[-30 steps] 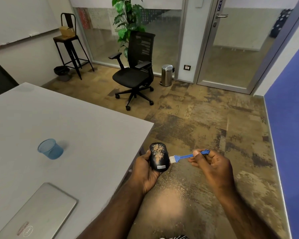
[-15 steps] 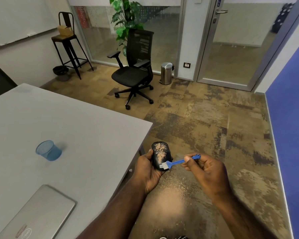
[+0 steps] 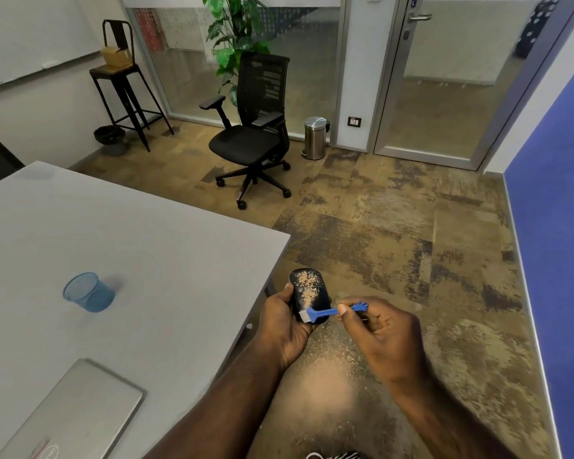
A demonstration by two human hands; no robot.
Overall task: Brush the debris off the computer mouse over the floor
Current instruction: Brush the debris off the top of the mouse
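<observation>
My left hand (image 3: pixel 284 329) holds a black computer mouse (image 3: pixel 307 293) upright over the floor, just past the table's corner. Tan debris covers the mouse's upper middle. My right hand (image 3: pixel 383 336) pinches a small blue brush (image 3: pixel 332 311) by its handle. The brush's white bristles rest on the lower left part of the mouse. A patch of fallen tan debris (image 3: pixel 325 369) lies on the floor under my hands.
A grey table (image 3: pixel 146 246) fills the left, bearing a blue mesh cup (image 3: pixel 88 293) and a closed silver laptop (image 3: pixel 77 415). Further back stand a black office chair (image 3: pixel 252 137), a steel bin (image 3: pixel 315 137), a tall stool (image 3: pixel 123 94) and a glass door (image 3: pixel 444 77).
The brush has swept leftward and down across the mouse, from its right edge to its lower left part. The mouse tilted slightly and both hands shifted a little.
</observation>
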